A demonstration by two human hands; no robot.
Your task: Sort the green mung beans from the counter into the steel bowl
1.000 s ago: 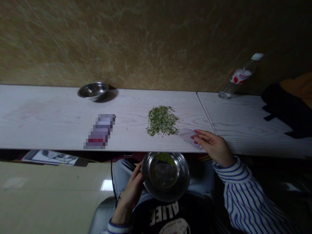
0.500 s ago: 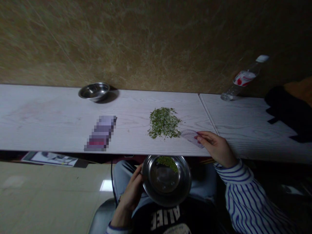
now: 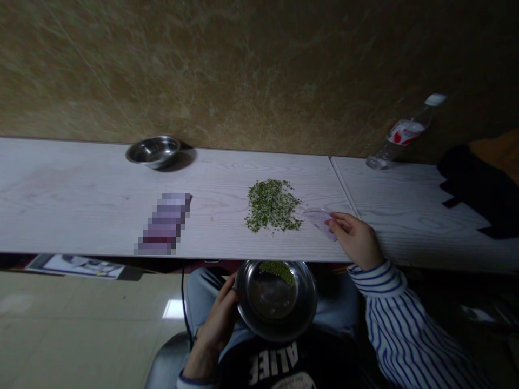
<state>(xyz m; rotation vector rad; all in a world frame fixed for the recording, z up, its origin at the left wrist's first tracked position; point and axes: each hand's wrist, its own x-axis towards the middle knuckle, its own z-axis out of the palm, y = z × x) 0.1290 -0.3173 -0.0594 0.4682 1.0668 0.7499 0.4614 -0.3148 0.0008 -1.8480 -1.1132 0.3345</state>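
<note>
My left hand grips the left rim of a steel bowl held over my lap, just below the table edge. Small green beans lie along the bowl's far side. Between the thumb and fingers of my right hand is a clear plastic protractor, tilted above the table. Its curved edge faces a spread patch of green beans on the white tabletop, just left of it and apart from the main patch.
Against the wall stands a second steel bowl. A blurred flat item lies left of the beans. To the right are a plastic bottle and dark cloth. The white table ends above my lap.
My right hand has shifted slightly up with the protractor, which now tilts more and sits a little farther from the beans. My left hand and its bowl stay nearly still.
</note>
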